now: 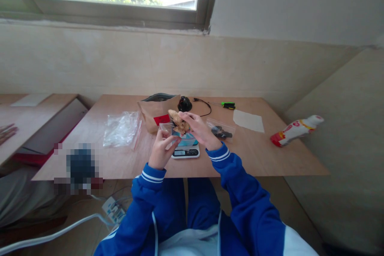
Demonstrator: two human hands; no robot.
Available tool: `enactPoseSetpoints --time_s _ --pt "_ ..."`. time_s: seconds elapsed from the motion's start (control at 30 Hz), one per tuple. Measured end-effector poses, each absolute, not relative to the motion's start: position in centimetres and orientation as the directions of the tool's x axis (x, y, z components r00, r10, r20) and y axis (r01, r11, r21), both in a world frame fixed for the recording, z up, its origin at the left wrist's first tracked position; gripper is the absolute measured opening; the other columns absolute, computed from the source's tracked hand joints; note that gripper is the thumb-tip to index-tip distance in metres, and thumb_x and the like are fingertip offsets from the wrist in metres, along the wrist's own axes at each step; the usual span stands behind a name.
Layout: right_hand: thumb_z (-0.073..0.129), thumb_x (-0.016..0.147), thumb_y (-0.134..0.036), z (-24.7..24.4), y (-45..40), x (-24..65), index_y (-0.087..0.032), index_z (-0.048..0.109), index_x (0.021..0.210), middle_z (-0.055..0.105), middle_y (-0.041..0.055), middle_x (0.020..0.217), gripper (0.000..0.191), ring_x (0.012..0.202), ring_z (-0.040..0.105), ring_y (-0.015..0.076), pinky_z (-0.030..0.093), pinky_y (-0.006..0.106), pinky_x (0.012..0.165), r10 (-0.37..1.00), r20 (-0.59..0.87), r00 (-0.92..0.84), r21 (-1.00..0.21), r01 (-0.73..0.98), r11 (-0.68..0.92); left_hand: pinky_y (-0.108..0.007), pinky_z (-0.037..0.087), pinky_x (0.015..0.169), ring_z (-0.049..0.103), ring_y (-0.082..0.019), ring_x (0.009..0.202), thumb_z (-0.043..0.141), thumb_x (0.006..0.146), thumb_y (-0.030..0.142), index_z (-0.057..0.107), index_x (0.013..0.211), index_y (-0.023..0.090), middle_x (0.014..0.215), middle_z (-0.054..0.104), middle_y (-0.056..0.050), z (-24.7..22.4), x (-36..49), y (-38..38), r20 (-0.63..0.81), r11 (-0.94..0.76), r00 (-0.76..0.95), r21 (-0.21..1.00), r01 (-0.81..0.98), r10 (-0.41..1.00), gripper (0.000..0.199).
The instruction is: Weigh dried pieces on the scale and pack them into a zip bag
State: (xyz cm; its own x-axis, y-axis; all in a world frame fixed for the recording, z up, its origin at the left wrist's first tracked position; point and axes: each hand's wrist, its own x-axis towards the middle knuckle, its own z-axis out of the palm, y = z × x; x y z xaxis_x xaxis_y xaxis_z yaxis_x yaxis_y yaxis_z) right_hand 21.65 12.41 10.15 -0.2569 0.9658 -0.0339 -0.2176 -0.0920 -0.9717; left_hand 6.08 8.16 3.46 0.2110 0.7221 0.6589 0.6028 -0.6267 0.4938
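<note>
White scale point(195, 153) near the front edge of the bench point(120, 166), both hands above it: left hand point(160, 151) has fingers pinched on a small clear bag point(165, 127), right hand point(200, 129) has fingers closed on a tan knobbly piece point(174, 115) right by the bag, can't tell from here if it's partly inside. Further back: stacked clear bags point(121, 130) to the left, bag of dark pieces point(222, 132) and red-white bottle point(295, 130) to the right. Farthest: white sheet point(249, 121), brown pouch point(151, 113), black cable point(184, 104), green-handled tool point(228, 104).
</note>
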Motion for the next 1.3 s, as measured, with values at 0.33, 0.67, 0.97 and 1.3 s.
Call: enactPoseSetpoints --time_s 0.33,0.67,0.97,1.3 --pt "0.061 0.077 -0.057 7.6 12.5 23.4 -0.015 0.062 0.08 0.053 -0.0029 0.068 0.042 0.061 0.047 0.0097 0.035 0.021 0.053 0.888 0.054 -0.456 -0.925 0.312 0.216 -0.025 0.052 0.068 0.051 -0.011 0.077 0.063 0.083 0.026 0.072 0.086 0.022 0.083 0.041 -0.001 2.7 6.4 6.8 0.713 -0.633 0.132 0.504 0.587 0.689 0.011" --pt "0.068 0.078 -0.035 7.7 12.7 24.3 -0.015 0.07 0.098 0.067 0.0069 0.1 0.028 0.093 0.061 0.0185 0.045 0.026 0.08 0.713 0.077 -0.697 -0.679 0.487 0.55 -0.027 0.053 0.07 0.053 -0.013 0.082 0.062 0.083 0.031 0.074 0.086 0.024 0.085 0.044 -0.003 1.9 6.5 5.7 0.651 -0.6 0.136 0.57 0.561 0.746 0.014" --pt "0.056 0.087 -0.039 7.9 12.2 22.2 -0.024 0.065 0.119 0.069 0.0086 0.112 0.036 0.104 0.062 0.0251 0.045 0.033 0.085 0.753 -0.036 -0.657 -0.511 0.659 0.551 -0.031 0.055 0.075 0.052 -0.015 0.087 0.063 0.083 0.028 0.073 0.085 0.023 0.087 0.042 -0.004 1.1 7.2 5.4 0.655 -0.619 0.126 0.61 0.495 0.745 0.012" --pt "0.05 0.088 -0.052 8.8 12.5 21.3 -0.022 0.07 0.103 0.069 0.0091 0.097 0.039 0.096 0.061 0.0241 0.043 0.031 0.079 0.788 -0.018 -0.615 -0.562 0.658 0.501 -0.03 0.055 0.072 0.051 -0.014 0.085 0.064 0.081 0.027 0.074 0.085 0.021 0.09 0.039 -0.004 0.8 7.0 5.9 0.688 -0.629 0.039 0.638 0.443 0.725 0.011"
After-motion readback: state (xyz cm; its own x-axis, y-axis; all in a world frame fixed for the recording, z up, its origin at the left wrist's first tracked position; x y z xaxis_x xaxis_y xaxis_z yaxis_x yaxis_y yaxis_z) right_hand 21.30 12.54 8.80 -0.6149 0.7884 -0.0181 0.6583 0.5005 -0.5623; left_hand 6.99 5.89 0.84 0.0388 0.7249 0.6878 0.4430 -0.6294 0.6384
